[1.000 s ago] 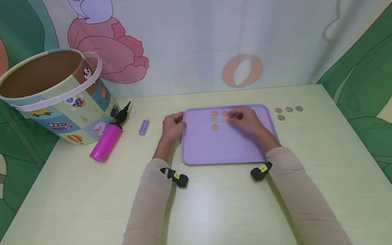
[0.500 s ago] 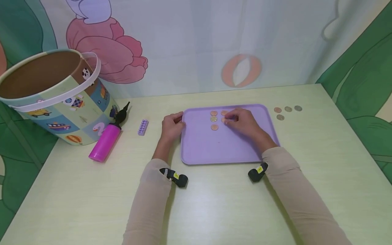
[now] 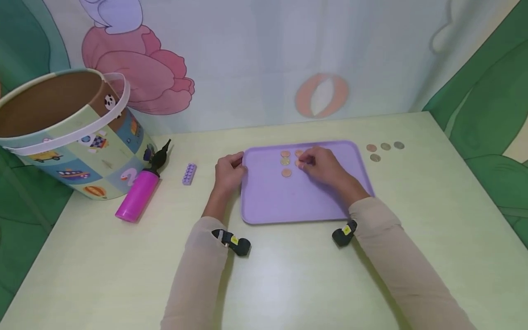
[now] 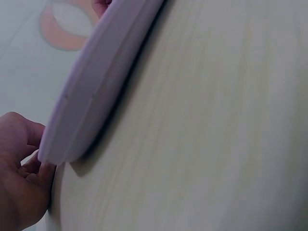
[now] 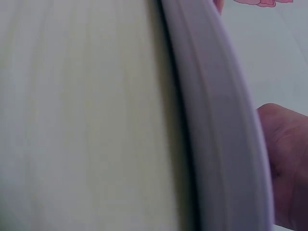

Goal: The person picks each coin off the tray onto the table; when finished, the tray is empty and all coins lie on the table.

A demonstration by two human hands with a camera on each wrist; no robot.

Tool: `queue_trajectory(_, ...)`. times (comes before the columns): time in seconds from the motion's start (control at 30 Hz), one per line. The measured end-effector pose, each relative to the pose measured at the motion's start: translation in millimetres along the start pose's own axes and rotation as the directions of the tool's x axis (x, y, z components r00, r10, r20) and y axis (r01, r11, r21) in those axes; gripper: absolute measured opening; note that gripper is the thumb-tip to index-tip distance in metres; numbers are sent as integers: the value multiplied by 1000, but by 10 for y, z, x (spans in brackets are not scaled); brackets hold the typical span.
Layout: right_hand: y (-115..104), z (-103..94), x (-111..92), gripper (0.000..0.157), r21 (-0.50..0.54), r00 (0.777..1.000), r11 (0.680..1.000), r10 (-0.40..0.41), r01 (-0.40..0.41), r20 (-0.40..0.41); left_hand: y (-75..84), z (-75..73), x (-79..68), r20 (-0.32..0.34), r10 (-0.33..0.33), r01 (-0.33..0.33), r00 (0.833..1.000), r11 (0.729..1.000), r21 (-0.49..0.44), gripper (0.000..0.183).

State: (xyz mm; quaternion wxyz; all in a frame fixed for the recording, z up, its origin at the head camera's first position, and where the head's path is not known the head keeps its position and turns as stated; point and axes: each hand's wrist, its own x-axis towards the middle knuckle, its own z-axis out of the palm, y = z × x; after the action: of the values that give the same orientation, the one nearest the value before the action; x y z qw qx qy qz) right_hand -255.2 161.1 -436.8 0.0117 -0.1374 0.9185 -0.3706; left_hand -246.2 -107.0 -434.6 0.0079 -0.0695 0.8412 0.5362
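A lilac tray (image 3: 264, 197) lies on the table, with several coins near its middle. My left hand (image 3: 228, 175) grips the tray's left edge; in the left wrist view, the thumb and fingers (image 4: 36, 168) sit on either side of the tray's corner. Over the tray, my right hand (image 3: 326, 169) has its thumb and forefinger pinched at a copper coin (image 3: 297, 163), whose right part they hide. Beside it are a copper coin (image 3: 285, 154), a gold coin (image 3: 285, 161) and another copper coin (image 3: 286, 173). The right wrist view shows only part of the right hand (image 5: 288, 163) behind the tray's side.
Right of the tray lie several loose coins (image 3: 385, 146). To the left are a purple toy brick (image 3: 189, 174), a pink pump bottle (image 3: 137, 197) with a black nozzle, and a large patterned bucket (image 3: 99, 151). A printed curtain (image 3: 243, 59) hangs behind the table.
My right hand has moved slightly left across the tray, and its fingertips now cover part of the copper coin. The left hand stays at the tray's edge; the head view has shifted slightly.
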Motion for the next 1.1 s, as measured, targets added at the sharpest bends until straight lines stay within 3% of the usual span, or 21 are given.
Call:
queue_trajectory(0.1,-24,-30,43,18,-24,1000,999,-22,23,12,20,-15,16,-5,1,-1,1000,1000,-8,50)
queue_trajectory(0.43,-57,-19,32,16,-38,999,999,19,-18,40,-11,-16,4,10,-21,21,1000,1000,6,50)
queue_trajectory(1.1,16,-30,-21,14,-52,998,997,-62,63,22,8,0,0,14,-2,2,1000,1000,19,50)
